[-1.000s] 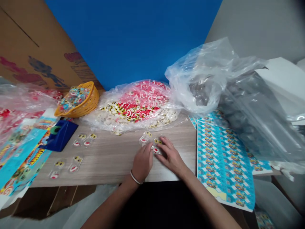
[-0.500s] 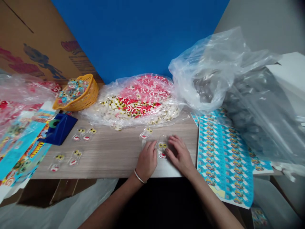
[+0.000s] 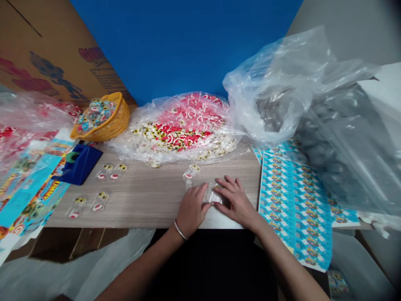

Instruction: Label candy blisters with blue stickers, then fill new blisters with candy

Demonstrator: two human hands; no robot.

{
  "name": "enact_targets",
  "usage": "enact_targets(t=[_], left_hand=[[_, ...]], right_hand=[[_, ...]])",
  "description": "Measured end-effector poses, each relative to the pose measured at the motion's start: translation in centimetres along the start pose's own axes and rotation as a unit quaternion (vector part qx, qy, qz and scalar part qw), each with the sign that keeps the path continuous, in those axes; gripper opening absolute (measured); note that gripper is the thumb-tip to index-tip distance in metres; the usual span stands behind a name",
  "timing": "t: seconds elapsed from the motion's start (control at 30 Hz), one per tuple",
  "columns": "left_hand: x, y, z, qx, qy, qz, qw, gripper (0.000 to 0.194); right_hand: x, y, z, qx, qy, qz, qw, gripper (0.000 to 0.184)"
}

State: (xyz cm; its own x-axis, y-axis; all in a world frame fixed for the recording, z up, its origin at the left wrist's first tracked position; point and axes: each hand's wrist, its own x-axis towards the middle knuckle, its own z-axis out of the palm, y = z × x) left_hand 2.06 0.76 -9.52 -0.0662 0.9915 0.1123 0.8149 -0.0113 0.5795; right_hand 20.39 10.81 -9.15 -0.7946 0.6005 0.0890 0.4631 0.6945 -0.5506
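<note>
With left hand (image 3: pixel 191 208), thumb and fingers apart, at the left edge of the clear pack (image 3: pixel 213 197) on the surface (image 3: pixel 140 196); with right hand (image 3: pixel 237 204), fingers spread, over its right side. Beyond the pack, a bag of small pieces (image 3: pixel 184 129); right of the pack, blue printed sheets (image 3: pixel 282 196).

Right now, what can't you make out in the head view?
In the head view:
- Clear pack between the hands: partly covered by the right hand; its contents are unclear.
- Blue printed sheets: lettering too small to read; far right part hidden under the grey plastic bag.
- Orange basket: bottom hidden by the packs piled in it.
- Cardboard box: cut off by the left edge.
</note>
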Motion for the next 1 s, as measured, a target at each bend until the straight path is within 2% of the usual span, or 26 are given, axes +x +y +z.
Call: enact_targets(t=[0.17,0.3,0.4,0.57,0.7,0.83,1.0], left_hand=[[-0.1,0.3,-0.2,-0.008,0.005,0.012,1.0,0.051],[-0.1,0.7,-0.1,-0.001,0.006,0.01,1.0,0.06],[-0.1,1.1,0.2,0.008,0.0,0.011,1.0,0.068],[-0.1,1.7,0.5,0.004,0.003,0.009,1.0,0.063],[-0.1,1.7,0.5,-0.011,0.014,0.019,1.0,0.058],[0.0,1.4,0.7,-0.021,0.013,0.017,1.0,0.058],[0.3,0.8,0.7,-0.035,0.011,0.025,0.999,0.048]], right_hand=[[-0.7,0.0,0.2,0.009,0.035,0.01,0.999,0.04],[-0.9,0.3,0.6,0.02,0.075,0.016,0.997,0.044],[-0.7,0.2,0.9,0.022,0.09,0.031,0.995,0.04],[-0.3,-0.1,0.6,0.057,0.106,0.057,0.991,0.028],[-0.8,-0.3,0.4,0.074,0.125,0.059,0.988,0.028],[-1.7,-0.4,1.3,0.06,0.16,0.079,0.982,0.029],[-2.0,-1.1,2.5,0.009,0.193,0.119,0.974,0.033]])
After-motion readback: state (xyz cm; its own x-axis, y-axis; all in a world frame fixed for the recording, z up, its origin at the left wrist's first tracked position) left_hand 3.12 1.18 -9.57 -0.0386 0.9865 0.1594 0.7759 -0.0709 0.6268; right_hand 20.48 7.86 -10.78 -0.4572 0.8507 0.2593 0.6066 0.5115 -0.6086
